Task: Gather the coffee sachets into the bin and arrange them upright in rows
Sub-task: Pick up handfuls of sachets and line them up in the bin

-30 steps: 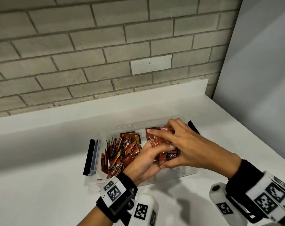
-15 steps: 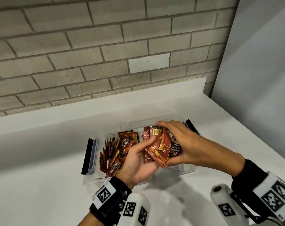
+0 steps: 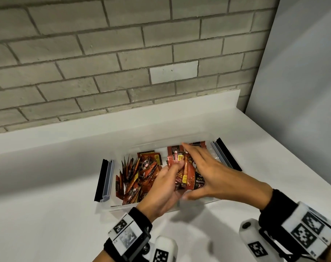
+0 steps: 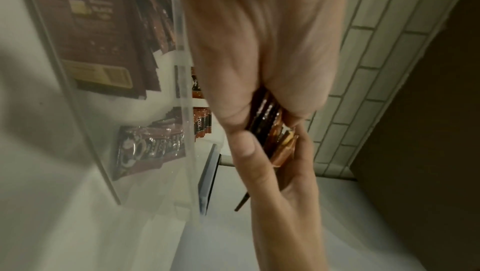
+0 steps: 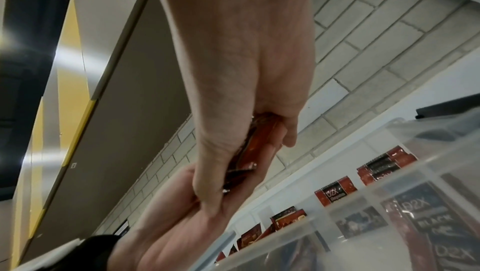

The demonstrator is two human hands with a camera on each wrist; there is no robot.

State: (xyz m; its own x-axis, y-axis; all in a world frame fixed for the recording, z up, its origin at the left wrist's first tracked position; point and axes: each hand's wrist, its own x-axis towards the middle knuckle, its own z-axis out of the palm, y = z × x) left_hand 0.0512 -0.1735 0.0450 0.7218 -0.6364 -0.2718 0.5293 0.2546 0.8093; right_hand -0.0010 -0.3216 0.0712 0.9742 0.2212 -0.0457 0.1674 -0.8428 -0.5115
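The wall (image 3: 104,63) of grey bricks stands behind the bin, and a plain grey panel (image 3: 302,82) stands to the right of the bin. The white counter (image 3: 47,214) carries the bin.

The bin (image 3: 215,200) is of clear plastic and sits on the counter with its long side toward the person. At the left end of the bin a black and grey clip (image 3: 105,180) hangs open, and at the right end of the bin there is a second clip (image 3: 226,155).

In the left half of the bin many red-brown sachets (image 3: 134,176) stand on edge and lean, packed close together. At the back of the bin, right of the middle, some more sachets (image 3: 175,150) stand upright against the far wall.

Over the right half of the bin the two hands meet around a bundle (image 3: 189,177) of sachets. The left hand (image 3: 164,188) is under the bundle, and its fingers and thumb are curled around it from the near side. The right hand (image 3: 215,176) lies on the bundle from the right side of the bin, with its fingers stretched over the top and its thumb under; it grasps the same bundle. In the wrist views the bundle is pressed between the palms, above the rim of the bin
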